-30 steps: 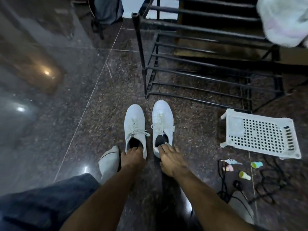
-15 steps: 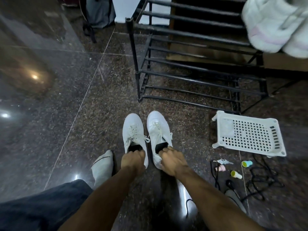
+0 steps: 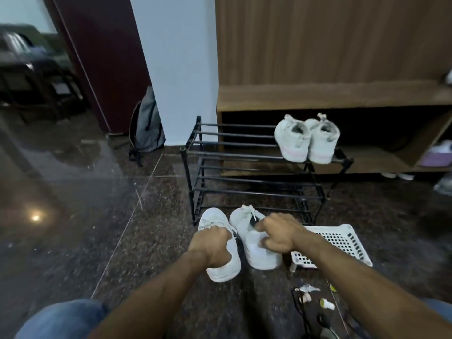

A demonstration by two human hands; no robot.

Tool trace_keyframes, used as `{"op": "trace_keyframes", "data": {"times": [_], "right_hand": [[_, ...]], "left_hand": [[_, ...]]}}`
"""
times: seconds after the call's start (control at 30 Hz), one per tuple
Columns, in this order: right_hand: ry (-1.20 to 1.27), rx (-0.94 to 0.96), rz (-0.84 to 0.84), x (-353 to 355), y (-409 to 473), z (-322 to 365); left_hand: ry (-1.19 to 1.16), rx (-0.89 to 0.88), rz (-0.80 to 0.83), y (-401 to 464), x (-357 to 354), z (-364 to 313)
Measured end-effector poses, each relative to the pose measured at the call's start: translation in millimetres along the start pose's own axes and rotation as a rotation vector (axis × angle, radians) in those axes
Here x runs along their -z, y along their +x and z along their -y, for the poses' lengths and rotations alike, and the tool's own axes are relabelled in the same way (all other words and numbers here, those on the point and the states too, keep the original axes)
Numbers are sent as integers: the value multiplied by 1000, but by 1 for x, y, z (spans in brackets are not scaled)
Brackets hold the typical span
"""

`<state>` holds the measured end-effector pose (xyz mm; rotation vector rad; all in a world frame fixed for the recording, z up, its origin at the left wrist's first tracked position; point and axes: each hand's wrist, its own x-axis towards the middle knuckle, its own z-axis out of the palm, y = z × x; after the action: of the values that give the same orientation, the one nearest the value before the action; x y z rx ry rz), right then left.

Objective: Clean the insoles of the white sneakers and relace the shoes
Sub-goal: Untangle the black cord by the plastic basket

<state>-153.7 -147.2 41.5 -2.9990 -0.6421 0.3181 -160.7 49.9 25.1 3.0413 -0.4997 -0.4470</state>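
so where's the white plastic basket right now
In the head view the white plastic basket lies on the floor at lower right, beside the right sneaker and just in front of the black shoe rack.

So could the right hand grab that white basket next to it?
Probably yes, but not yet: the right hand grips a white sneaker. The white basket lies just beside its wrist, nothing between.
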Motion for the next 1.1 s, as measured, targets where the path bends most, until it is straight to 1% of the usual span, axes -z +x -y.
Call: {"op": "trace_keyframes", "data": {"times": [0.13, 0.27, 0.43, 0.6, 0.8, 0.97, 1.1], "right_hand": [[-57, 8, -149, 64, -22, -3], [-96, -4, -285, 116, -30, -10], [-4, -60, -430, 147, -11, -28], [10, -125, -509, 153, 40, -40], [39, -185, -494, 142, 129, -64], [3, -210, -484, 124, 181, -84], [-29, -206, -523, 110, 204, -89]], "left_hand": [[7, -84, -157, -11, 59, -2], [70, -131, -300, -11, 107, -1], [110, -139, -385, 9, 153, 6], [157, -102, -415, 58, 175, 18], [199, -36, -401, 134, 186, 33], [169, 16, -403, 188, 170, 42], [137, -12, -453, 211, 159, 41]]}}
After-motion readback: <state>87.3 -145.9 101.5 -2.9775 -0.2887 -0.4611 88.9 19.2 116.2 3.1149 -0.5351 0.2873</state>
